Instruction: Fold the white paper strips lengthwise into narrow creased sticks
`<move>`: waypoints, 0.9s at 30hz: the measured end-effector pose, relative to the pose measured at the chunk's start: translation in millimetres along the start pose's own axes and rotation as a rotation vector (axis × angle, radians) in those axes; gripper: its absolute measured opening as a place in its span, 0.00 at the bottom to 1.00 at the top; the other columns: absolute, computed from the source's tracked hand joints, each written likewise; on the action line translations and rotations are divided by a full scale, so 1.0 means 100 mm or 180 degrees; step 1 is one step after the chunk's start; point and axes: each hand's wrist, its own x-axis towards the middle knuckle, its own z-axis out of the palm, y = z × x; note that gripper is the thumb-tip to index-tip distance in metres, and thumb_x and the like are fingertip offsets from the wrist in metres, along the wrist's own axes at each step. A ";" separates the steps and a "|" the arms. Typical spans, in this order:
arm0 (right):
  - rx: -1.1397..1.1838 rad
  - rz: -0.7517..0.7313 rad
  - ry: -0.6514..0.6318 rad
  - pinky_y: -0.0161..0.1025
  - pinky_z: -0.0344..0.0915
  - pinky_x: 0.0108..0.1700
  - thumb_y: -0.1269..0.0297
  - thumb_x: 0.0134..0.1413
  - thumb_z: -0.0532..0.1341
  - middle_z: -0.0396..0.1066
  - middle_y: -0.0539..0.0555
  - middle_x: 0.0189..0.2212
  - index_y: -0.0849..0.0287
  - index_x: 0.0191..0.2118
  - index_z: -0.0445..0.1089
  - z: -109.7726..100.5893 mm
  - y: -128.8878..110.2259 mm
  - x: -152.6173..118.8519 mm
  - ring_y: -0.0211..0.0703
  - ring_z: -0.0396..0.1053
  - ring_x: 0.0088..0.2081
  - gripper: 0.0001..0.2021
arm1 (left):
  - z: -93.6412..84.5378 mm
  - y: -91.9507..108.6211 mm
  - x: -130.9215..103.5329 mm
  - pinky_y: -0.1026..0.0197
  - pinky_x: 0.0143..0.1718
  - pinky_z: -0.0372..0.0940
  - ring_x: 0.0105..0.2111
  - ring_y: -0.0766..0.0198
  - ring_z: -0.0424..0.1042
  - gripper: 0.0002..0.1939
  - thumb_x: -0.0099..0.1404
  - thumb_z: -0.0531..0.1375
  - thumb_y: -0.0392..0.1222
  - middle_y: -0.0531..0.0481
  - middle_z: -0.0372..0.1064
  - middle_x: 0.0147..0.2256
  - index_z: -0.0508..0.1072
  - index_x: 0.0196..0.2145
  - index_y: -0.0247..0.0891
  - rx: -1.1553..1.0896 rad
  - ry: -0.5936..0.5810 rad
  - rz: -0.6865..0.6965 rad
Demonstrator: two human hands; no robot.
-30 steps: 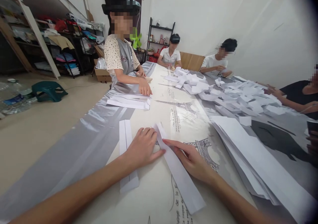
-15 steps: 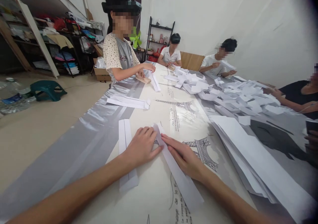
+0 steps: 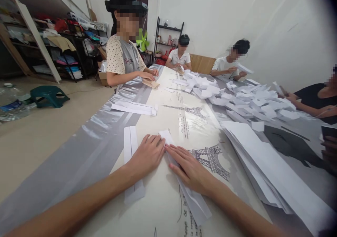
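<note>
A long white paper strip (image 3: pixel 198 205) lies slanting on the table, with a fold along it. My left hand (image 3: pixel 149 154) rests at the strip's upper left edge, its fingers bent and close together over the paper. My right hand (image 3: pixel 191 168) lies on the upper part of the strip, fingers stretched out and pressing it flat. The fingertips of both hands nearly meet near the strip's far end. Partly under my left wrist is another folded white strip (image 3: pixel 129 142). Farther off at the left, folded strips (image 3: pixel 134 107) lie on the table.
At the right is a stack of long white sheets (image 3: pixel 265 160), with a large heap of folded paper pieces (image 3: pixel 247 96) behind it. Several people sit or stand around the table (image 3: pixel 86 139). A green stool (image 3: pixel 48 95) stands on the floor at the left.
My right hand has moved onto the strip and flattened over it, and the strip now shows a lengthwise fold. The person at the left no longer holds up a white strip.
</note>
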 end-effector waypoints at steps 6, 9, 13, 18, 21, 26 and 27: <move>0.0016 -0.0082 0.0130 0.57 0.52 0.72 0.54 0.73 0.50 0.50 0.55 0.72 0.54 0.74 0.46 0.01 0.01 -0.01 0.51 0.49 0.72 0.30 | 0.02 -0.04 -0.02 0.43 0.57 0.58 0.57 0.48 0.64 0.23 0.79 0.42 0.46 0.37 0.65 0.57 0.64 0.63 0.37 -0.0323 -0.0050 -0.0241; 0.0023 -0.0091 0.0148 0.58 0.52 0.71 0.53 0.73 0.51 0.49 0.56 0.72 0.53 0.74 0.46 0.02 0.01 -0.02 0.53 0.50 0.72 0.31 | 0.03 -0.04 -0.03 0.39 0.60 0.56 0.61 0.45 0.60 0.25 0.79 0.43 0.50 0.35 0.60 0.62 0.64 0.64 0.39 -0.0302 -0.0057 -0.0363; 0.0022 -0.0103 0.0192 0.58 0.54 0.71 0.52 0.72 0.53 0.50 0.55 0.72 0.52 0.74 0.48 0.02 0.01 -0.02 0.55 0.51 0.71 0.30 | 0.03 -0.01 -0.04 0.37 0.65 0.50 0.66 0.44 0.56 0.25 0.79 0.43 0.48 0.36 0.57 0.66 0.65 0.64 0.37 -0.0100 -0.0025 -0.0337; 0.0048 -0.0138 0.0210 0.58 0.56 0.69 0.53 0.72 0.53 0.53 0.57 0.71 0.54 0.72 0.52 0.01 0.00 0.00 0.56 0.53 0.70 0.29 | 0.09 -0.03 -0.04 0.37 0.66 0.50 0.67 0.45 0.55 0.25 0.79 0.43 0.47 0.37 0.58 0.67 0.65 0.64 0.33 -0.0110 0.0024 -0.0273; 0.0016 -0.0152 0.0215 0.58 0.57 0.69 0.53 0.72 0.53 0.54 0.58 0.70 0.56 0.71 0.54 0.00 -0.01 0.01 0.56 0.53 0.70 0.28 | 0.12 -0.05 -0.05 0.39 0.67 0.52 0.69 0.48 0.54 0.26 0.80 0.42 0.47 0.38 0.58 0.67 0.61 0.66 0.32 -0.0192 -0.0123 -0.0219; -0.0003 -0.0190 0.0244 0.59 0.58 0.68 0.53 0.71 0.54 0.56 0.59 0.70 0.55 0.71 0.54 -0.01 -0.01 0.02 0.57 0.54 0.69 0.28 | 0.09 -0.05 -0.04 0.37 0.66 0.53 0.71 0.47 0.47 0.27 0.80 0.40 0.49 0.36 0.52 0.70 0.60 0.67 0.33 -0.0155 -0.0213 -0.0228; -0.0011 -0.0190 0.0240 0.59 0.57 0.69 0.53 0.71 0.54 0.56 0.59 0.70 0.55 0.71 0.54 0.00 -0.01 0.02 0.56 0.54 0.69 0.28 | 0.08 -0.04 -0.04 0.37 0.66 0.52 0.71 0.47 0.47 0.27 0.80 0.40 0.48 0.36 0.50 0.70 0.60 0.67 0.32 -0.0139 -0.0225 -0.0202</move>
